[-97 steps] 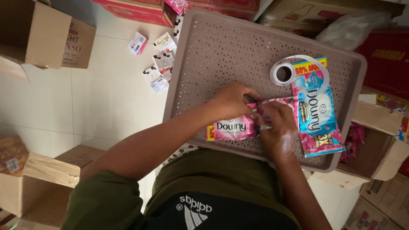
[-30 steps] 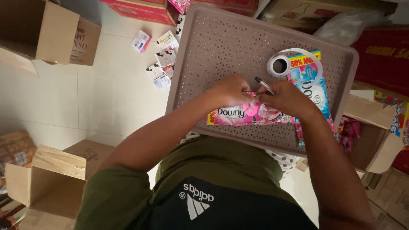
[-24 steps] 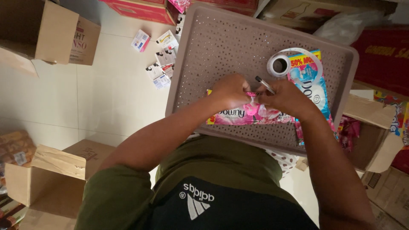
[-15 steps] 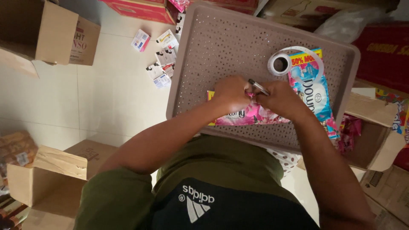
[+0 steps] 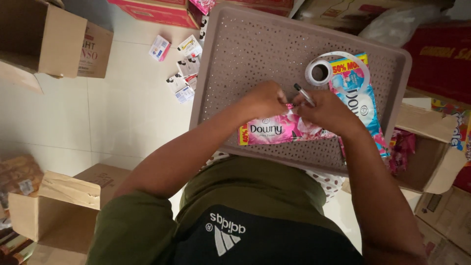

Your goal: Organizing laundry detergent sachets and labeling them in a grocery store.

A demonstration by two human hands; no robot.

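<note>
Several small packets (image 5: 184, 73) lie loose on the tiled floor (image 5: 122, 113) at far left; the left hand (image 5: 264, 99) pinches the upper edge of a pink sachet (image 5: 274, 130), pressing it flat on the perforated tray (image 5: 255, 54) that serves as the bench; the right hand (image 5: 326, 112) closes its grip on that edge and a pen (image 5: 304, 94); a tape roll (image 5: 319, 72) and blue sachet (image 5: 360, 100) sit near.

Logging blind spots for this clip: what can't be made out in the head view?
- Upper edge of the pink sachet strip: covered by the left hand and right hand.
- Pen: only its tip end shows above the right hand's grip.
- Small packets on the floor: too small to identify.
- Blue sachet strip: lower part behind the right forearm.
</note>
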